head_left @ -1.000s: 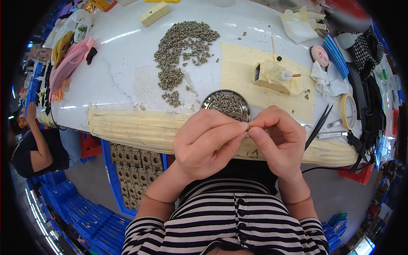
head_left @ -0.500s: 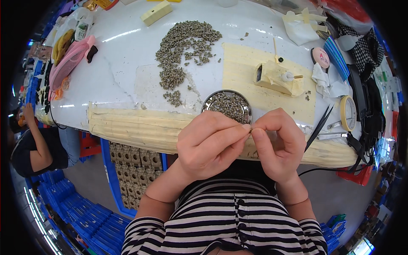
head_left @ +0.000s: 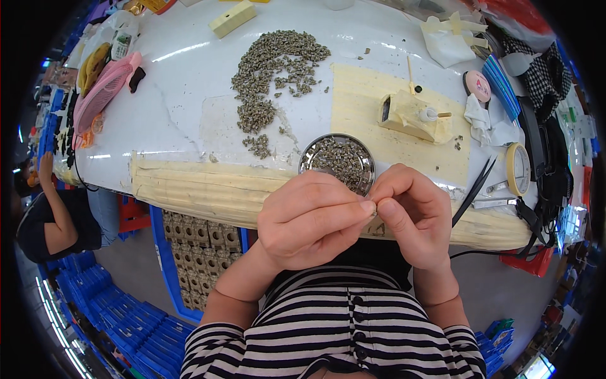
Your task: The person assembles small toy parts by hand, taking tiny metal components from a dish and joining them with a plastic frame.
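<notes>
My left hand (head_left: pixel 312 218) and my right hand (head_left: pixel 413 215) meet at the table's near edge, fingertips together. Between them they pinch a small metal part (head_left: pixel 374 213), mostly covered by the fingers. Just beyond the fingertips stands a round steel dish (head_left: pixel 305 155) holding many small metal parts (head_left: pixel 343 161). Farther off on the white tabletop spreads a large heap of the same kind of parts (head_left: pixel 259 82).
A tape-wrapped block (head_left: pixel 407 117) sits on a yellowish sheet (head_left: pixel 353 82) at right. Black tweezers (head_left: pixel 473 192) and a tape roll (head_left: pixel 519 167) lie farther right. At left are a pink mesh item (head_left: pixel 104 95) and a seated person (head_left: pixel 53 221). A blue crate (head_left: pixel 161 252) holds metal blocks.
Both hands have come slightly nearer to me, with the small part still pinched between the fingertips. More of the steel dish now shows.
</notes>
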Available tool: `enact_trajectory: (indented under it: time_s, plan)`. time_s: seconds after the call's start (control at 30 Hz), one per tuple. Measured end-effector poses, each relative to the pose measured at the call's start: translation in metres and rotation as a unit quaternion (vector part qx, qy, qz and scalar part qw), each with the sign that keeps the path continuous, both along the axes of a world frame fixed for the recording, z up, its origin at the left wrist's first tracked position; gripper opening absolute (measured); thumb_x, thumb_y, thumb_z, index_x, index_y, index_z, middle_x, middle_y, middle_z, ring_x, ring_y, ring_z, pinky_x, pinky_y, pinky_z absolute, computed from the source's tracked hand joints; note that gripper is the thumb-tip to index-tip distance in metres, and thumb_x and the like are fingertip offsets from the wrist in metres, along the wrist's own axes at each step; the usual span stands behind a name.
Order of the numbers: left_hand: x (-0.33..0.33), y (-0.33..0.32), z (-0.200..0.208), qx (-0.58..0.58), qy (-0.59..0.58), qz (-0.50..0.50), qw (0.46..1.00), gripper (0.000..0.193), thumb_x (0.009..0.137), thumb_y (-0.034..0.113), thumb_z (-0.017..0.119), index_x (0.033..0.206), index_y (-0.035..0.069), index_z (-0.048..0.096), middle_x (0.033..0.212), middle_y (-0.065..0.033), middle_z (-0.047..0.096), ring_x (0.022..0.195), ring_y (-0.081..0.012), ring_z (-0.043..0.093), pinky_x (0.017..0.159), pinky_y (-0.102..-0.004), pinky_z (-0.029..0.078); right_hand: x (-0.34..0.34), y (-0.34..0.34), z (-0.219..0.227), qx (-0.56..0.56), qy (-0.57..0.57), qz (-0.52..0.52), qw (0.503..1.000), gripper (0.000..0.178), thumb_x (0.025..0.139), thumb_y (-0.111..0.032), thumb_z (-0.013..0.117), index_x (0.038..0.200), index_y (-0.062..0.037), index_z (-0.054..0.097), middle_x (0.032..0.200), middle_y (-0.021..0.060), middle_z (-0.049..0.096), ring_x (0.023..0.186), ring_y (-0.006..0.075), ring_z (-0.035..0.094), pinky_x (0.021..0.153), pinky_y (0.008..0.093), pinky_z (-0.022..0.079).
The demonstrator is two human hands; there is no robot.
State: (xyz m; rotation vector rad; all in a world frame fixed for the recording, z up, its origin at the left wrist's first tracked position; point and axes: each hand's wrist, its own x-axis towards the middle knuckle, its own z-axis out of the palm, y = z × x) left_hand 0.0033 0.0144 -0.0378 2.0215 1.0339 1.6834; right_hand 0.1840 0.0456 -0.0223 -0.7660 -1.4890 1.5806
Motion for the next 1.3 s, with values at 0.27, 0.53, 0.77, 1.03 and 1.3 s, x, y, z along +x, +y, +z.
enact_trajectory:
  time_s: [0.27, 0.53, 0.77, 1.03, 1.3]
  plan:
    - [-0.0013, 0.0015, 0.0029, -0.022, -0.004, -0.007, 1.000, 0.026, 0.070, -0.007, 0.075, 0.094, 0.000, 0.072, 0.084, -0.0092, 0.067, 0.070, -0.0224, 0.065, 0.061, -0.0299, 0.052, 0.0000, 0.0012, 0.0006, -0.001, -0.015, -0.001, 1.000, 0.003, 0.091, -0.001, 0.063, 0.092, 0.0022, 0.062, 0.086, 0.0048, 0.062, 0.080, 0.0102, 0.058, 0.075, 0.0229, 0.046]
    - [-0.0018, 0.0014, 0.0034, -0.032, 0.009, -0.001, 0.999, 0.027, 0.069, -0.008, 0.076, 0.094, 0.001, 0.071, 0.084, -0.0092, 0.067, 0.070, -0.0229, 0.065, 0.060, -0.0304, 0.052, -0.0005, 0.0016, -0.0014, 0.004, -0.020, -0.007, 1.000, 0.004, 0.092, -0.001, 0.063, 0.093, 0.0023, 0.062, 0.085, 0.0041, 0.062, 0.079, 0.0094, 0.058, 0.073, 0.0225, 0.047]
    - [-0.0025, 0.0015, 0.0028, -0.034, 0.010, -0.003, 0.999, 0.027, 0.070, -0.007, 0.076, 0.095, 0.001, 0.071, 0.085, -0.0093, 0.068, 0.070, -0.0226, 0.065, 0.060, -0.0297, 0.052, 0.0001, 0.0028, -0.0023, 0.014, -0.018, -0.003, 1.000, 0.004, 0.093, -0.002, 0.062, 0.093, 0.0022, 0.061, 0.084, 0.0041, 0.062, 0.078, 0.0092, 0.058, 0.073, 0.0226, 0.047]
    - [0.0014, 0.0017, 0.0030, -0.046, -0.010, 0.007, 0.999, 0.027, 0.070, -0.006, 0.077, 0.095, 0.001, 0.071, 0.084, -0.0094, 0.068, 0.070, -0.0216, 0.065, 0.060, -0.0288, 0.051, -0.0026, -0.0010, -0.0036, 0.010, -0.007, -0.027, 1.000, 0.004, 0.092, -0.002, 0.062, 0.092, 0.0017, 0.060, 0.084, 0.0040, 0.061, 0.077, 0.0092, 0.057, 0.072, 0.0229, 0.048]
    - [0.0032, 0.0029, 0.0063, -0.071, -0.008, 0.015, 0.997, 0.026, 0.071, -0.003, 0.079, 0.095, 0.001, 0.071, 0.083, -0.0095, 0.067, 0.071, -0.0222, 0.065, 0.060, -0.0292, 0.051, -0.0030, -0.0016, -0.0053, 0.091, -0.049, -0.063, 0.993, 0.005, 0.088, -0.002, 0.065, 0.090, 0.0012, 0.061, 0.081, 0.0065, 0.061, 0.073, 0.0128, 0.058, 0.067, 0.0243, 0.047]
